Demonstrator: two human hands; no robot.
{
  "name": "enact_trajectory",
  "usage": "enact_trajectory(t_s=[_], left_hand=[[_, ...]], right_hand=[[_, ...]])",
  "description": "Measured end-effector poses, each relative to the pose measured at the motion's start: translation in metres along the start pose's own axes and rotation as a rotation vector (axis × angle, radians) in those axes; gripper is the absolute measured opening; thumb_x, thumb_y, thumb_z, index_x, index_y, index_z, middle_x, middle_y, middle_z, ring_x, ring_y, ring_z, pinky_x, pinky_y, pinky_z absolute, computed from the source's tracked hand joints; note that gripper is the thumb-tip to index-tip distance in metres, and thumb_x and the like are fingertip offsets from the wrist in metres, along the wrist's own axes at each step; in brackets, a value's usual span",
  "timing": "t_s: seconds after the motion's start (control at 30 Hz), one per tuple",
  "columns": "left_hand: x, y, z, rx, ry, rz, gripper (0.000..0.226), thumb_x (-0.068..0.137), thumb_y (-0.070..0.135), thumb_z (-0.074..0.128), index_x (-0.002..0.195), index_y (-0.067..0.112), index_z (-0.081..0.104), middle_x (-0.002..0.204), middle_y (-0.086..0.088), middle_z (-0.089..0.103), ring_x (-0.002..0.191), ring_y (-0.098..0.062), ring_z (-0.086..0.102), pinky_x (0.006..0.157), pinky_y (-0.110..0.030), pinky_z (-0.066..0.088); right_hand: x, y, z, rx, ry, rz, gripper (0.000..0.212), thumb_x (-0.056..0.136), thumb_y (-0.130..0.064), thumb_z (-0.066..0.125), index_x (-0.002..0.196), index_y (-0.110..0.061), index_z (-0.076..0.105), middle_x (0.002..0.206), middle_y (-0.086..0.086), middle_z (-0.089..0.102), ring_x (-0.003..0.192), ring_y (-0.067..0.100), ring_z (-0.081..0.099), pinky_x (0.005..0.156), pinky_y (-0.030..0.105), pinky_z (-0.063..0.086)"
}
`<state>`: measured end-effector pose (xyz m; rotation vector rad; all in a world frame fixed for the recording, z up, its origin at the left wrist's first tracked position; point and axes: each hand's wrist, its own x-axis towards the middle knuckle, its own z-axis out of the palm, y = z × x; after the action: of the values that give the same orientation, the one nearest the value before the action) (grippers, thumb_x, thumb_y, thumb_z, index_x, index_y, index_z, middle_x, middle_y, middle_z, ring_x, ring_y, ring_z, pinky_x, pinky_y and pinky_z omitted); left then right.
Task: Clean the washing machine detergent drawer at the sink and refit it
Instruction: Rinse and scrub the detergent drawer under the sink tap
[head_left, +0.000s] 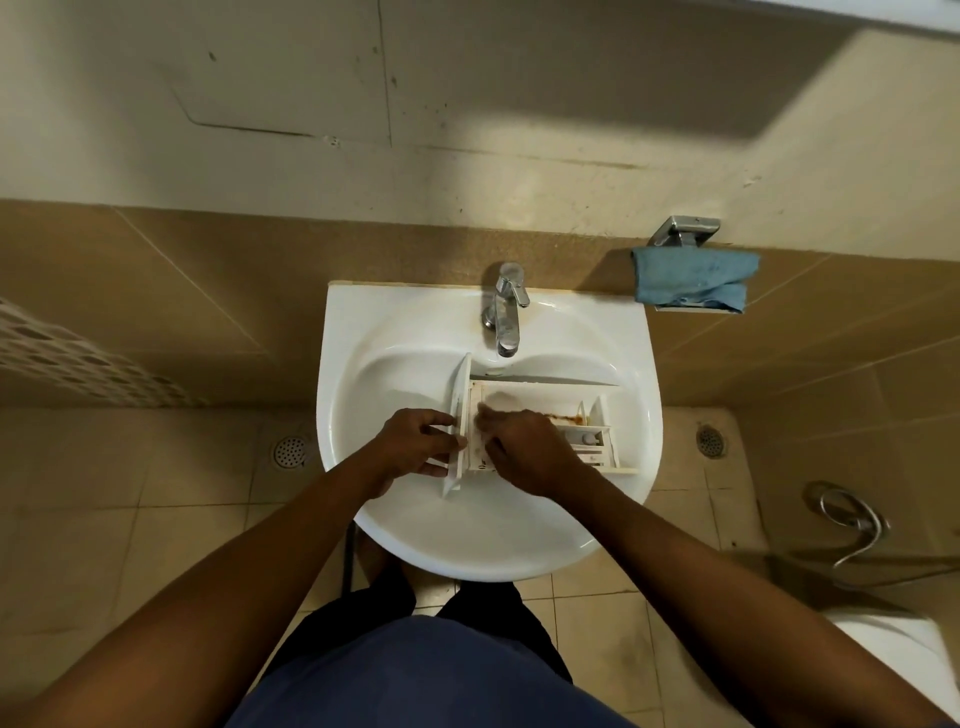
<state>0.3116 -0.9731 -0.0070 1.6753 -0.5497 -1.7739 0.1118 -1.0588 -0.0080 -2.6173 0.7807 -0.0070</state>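
This is a bathroom, most likely in a home. A white washbasin (488, 551) with a chrome tap (505, 312) is fixed to a wall whose lower part is faced with tan wall tiles (156, 291), with plain paint above. The floor is laid with beige floor tiles (156, 519) and has a round drain (290, 451) on each side of the basin. A blue cloth (693, 278) lies on a chrome wall holder (683, 231), and a metal hose (852, 519) loops near the floor at the right.
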Motion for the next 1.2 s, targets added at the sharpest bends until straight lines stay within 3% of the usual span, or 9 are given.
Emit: enact_trajectory(t_s=[0.1, 0.2, 0.27, 0.43, 0.53, 0.63, 0.83, 0.97, 1.2], left_hand=[[0.0, -0.001, 0.0, -0.011, 0.005, -0.002, 0.056, 0.085, 0.014, 0.084, 0.135, 0.006, 0.062, 0.106, -0.015, 0.078, 0.094, -0.027, 0.078, 0.072, -0.036, 0.064], [-0.001, 0.0, 0.001, -0.016, 0.008, -0.002, 0.056, 0.085, 0.014, 0.084, 0.135, 0.006, 0.062, 0.104, -0.015, 0.078, 0.093, -0.027, 0.078, 0.072, -0.035, 0.064], [-0.002, 0.001, 0.002, -0.009, 0.016, 0.0, 0.054, 0.085, 0.013, 0.084, 0.135, 0.007, 0.063, 0.103, -0.014, 0.078, 0.091, -0.026, 0.078, 0.071, -0.034, 0.064], [-0.003, 0.001, 0.003, -0.007, 0.022, 0.006, 0.054, 0.086, 0.013, 0.082, 0.136, 0.006, 0.062, 0.102, -0.013, 0.079, 0.09, -0.024, 0.078, 0.068, -0.032, 0.063], [-0.002, 0.001, 0.002, -0.018, 0.004, -0.006, 0.056, 0.086, 0.014, 0.082, 0.137, 0.007, 0.06, 0.104, -0.013, 0.079, 0.094, -0.026, 0.078, 0.073, -0.036, 0.064], [-0.002, 0.001, 0.002, -0.013, 0.003, -0.007, 0.055, 0.086, 0.014, 0.082, 0.136, 0.007, 0.061, 0.104, -0.013, 0.079, 0.094, -0.026, 0.078, 0.077, -0.038, 0.065], [-0.002, 0.002, 0.003, -0.006, 0.008, -0.019, 0.055, 0.088, 0.014, 0.081, 0.138, 0.008, 0.059, 0.102, -0.011, 0.08, 0.093, -0.024, 0.078, 0.077, -0.037, 0.065], [-0.004, 0.002, 0.004, -0.015, 0.013, -0.022, 0.055, 0.088, 0.014, 0.08, 0.138, 0.008, 0.059, 0.103, -0.011, 0.079, 0.093, -0.023, 0.078, 0.076, -0.036, 0.065], [-0.005, 0.001, 0.005, -0.034, 0.015, -0.014, 0.052, 0.088, 0.014, 0.081, 0.135, 0.008, 0.06, 0.104, -0.012, 0.079, 0.096, -0.026, 0.077, 0.083, -0.04, 0.064]], right_hand=[[0.01, 0.006, -0.014, 0.057, 0.094, 0.034, 0.047, 0.09, -0.03, 0.033, 0.089, -0.007, 0.074, 0.085, 0.013, 0.075, 0.075, 0.034, 0.07, 0.066, 0.026, 0.045], [0.029, 0.005, -0.009, -0.046, 0.067, 0.055, 0.042, 0.092, -0.022, 0.045, 0.119, 0.0, 0.067, 0.123, 0.021, 0.069, 0.112, 0.038, 0.066, 0.091, 0.039, 0.055], [0.026, 0.004, 0.005, -0.101, -0.04, 0.031, 0.054, 0.089, -0.014, 0.056, 0.139, 0.005, 0.054, 0.146, 0.025, 0.054, 0.135, 0.04, 0.052, 0.111, 0.047, 0.047], [0.026, 0.011, -0.019, 0.051, -0.058, -0.022, 0.032, 0.084, -0.015, 0.051, 0.099, -0.009, 0.078, 0.101, 0.008, 0.078, 0.089, 0.019, 0.072, 0.081, 0.034, 0.058], [0.047, 0.023, -0.034, 0.562, 0.225, 0.312, 0.019, 0.083, 0.003, 0.066, 0.082, -0.007, 0.082, 0.087, 0.001, 0.08, 0.081, -0.002, 0.07, 0.082, 0.014, 0.053], [0.066, 0.029, -0.033, 1.223, 0.257, 0.758, 0.023, 0.089, 0.011, 0.056, 0.098, 0.006, 0.077, 0.088, 0.012, 0.078, 0.089, 0.026, 0.077, 0.088, 0.038, 0.062], [0.078, 0.034, -0.036, 1.798, 0.272, 0.872, 0.04, 0.087, 0.01, 0.031, 0.117, 0.02, 0.056, 0.117, 0.038, 0.066, 0.108, 0.049, 0.069, 0.098, 0.052, 0.057], [0.087, 0.038, -0.043, 1.863, 0.182, 0.848, 0.047, 0.087, 0.008, 0.028, 0.123, 0.021, 0.054, 0.113, 0.035, 0.068, 0.104, 0.047, 0.071, 0.089, 0.049, 0.061], [0.066, 0.024, -0.034, 1.509, -0.011, 0.866, 0.032, 0.098, 0.006, 0.04, 0.117, 0.012, 0.065, 0.112, 0.025, 0.074, 0.106, 0.035, 0.074, 0.099, 0.047, 0.057]])
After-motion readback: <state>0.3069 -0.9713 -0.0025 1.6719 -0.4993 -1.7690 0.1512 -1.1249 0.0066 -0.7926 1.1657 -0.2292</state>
